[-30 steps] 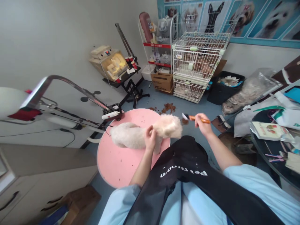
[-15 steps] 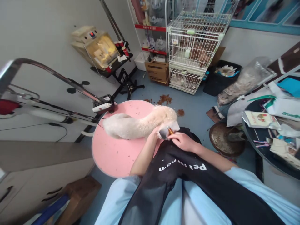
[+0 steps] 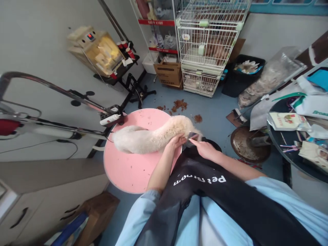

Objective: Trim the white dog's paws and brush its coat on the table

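Note:
A cream, curly-coated dog (image 3: 153, 136) stands on the round pink table (image 3: 130, 171), seen from above. My left hand (image 3: 176, 140) is closed on part of the dog near its right end, at the table's edge. Close beside it, my right hand (image 3: 203, 147) is closed on the handle of a grooming brush (image 3: 193, 136), whose flat head lies against the fur there. The handle is mostly hidden by my fingers.
A black grooming arm (image 3: 58, 89) reaches over the table's left side. White cages (image 3: 205, 44) with an animal inside stand behind, by a black bin (image 3: 242, 83). A dark side table (image 3: 276, 136) with packets is at the right. Brown hair clumps (image 3: 179, 105) lie on the floor.
My left hand has moved right and up along the dog. My right hand and the brush have shifted slightly right, and the brush has turned. The camera view has tilted down a little.

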Demonstrator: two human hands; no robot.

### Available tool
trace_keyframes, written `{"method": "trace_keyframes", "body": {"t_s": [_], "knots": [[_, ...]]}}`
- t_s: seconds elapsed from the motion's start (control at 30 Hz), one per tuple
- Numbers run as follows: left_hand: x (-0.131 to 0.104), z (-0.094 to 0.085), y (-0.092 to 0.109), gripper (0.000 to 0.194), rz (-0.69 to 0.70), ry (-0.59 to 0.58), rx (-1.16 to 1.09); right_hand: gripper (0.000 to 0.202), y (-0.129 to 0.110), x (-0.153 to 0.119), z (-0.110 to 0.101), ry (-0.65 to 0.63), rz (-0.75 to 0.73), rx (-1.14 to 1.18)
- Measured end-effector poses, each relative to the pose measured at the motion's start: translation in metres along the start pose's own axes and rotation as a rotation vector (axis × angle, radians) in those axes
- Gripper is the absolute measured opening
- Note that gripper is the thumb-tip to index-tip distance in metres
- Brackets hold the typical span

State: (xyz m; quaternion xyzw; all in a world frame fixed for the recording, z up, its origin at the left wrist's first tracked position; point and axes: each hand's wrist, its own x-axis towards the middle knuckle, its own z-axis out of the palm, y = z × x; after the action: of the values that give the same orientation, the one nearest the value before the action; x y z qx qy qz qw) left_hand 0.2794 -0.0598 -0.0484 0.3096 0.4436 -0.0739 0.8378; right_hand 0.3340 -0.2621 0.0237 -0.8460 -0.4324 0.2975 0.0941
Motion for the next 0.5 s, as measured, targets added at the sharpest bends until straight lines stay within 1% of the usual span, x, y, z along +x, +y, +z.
{"method": "trace_keyframes", "body": {"t_s": [0.03,0.07,0.13,0.17,0.23,0.27,0.3,0.37,0.43,0.47,0.5], "knots": [[0.0,0.002,0.0,0.015,0.023,0.019,-0.014,0.064,0.009,-0.004,0.003,-0.049,0.064,-0.008],[0.001,0.004,0.0,0.015,0.042,0.04,-0.022,0.058,0.017,-0.009,0.005,-0.104,0.098,0.006],[0.003,0.005,0.001,0.013,0.047,0.069,-0.011,0.048,0.025,-0.016,0.006,-0.134,0.102,0.039],[0.005,0.006,0.001,0.011,0.031,0.072,0.006,0.048,0.023,-0.015,0.005,-0.106,0.08,0.061],[0.008,0.006,0.0,0.007,-0.01,0.058,0.041,0.053,0.014,-0.008,0.004,0.001,0.027,0.107],[0.01,0.005,0.0,0.006,-0.022,0.052,0.056,0.055,0.01,-0.003,0.003,0.079,0.033,0.136],[0.011,0.005,-0.001,0.006,-0.023,0.051,0.067,0.056,0.006,0.001,0.004,0.106,0.058,0.137],[0.012,0.003,-0.004,0.006,0.001,0.066,0.081,0.053,0.005,0.004,0.005,0.035,0.117,0.102],[0.014,0.0,-0.008,0.007,0.03,0.081,0.088,0.044,0.007,0.004,0.006,-0.048,0.148,0.079],[0.016,-0.001,-0.01,0.008,0.035,0.078,0.091,0.041,0.008,0.004,0.007,-0.053,0.143,0.084],[0.017,-0.003,-0.012,0.009,0.034,0.062,0.093,0.042,0.007,0.006,0.007,-0.028,0.132,0.098]]}}
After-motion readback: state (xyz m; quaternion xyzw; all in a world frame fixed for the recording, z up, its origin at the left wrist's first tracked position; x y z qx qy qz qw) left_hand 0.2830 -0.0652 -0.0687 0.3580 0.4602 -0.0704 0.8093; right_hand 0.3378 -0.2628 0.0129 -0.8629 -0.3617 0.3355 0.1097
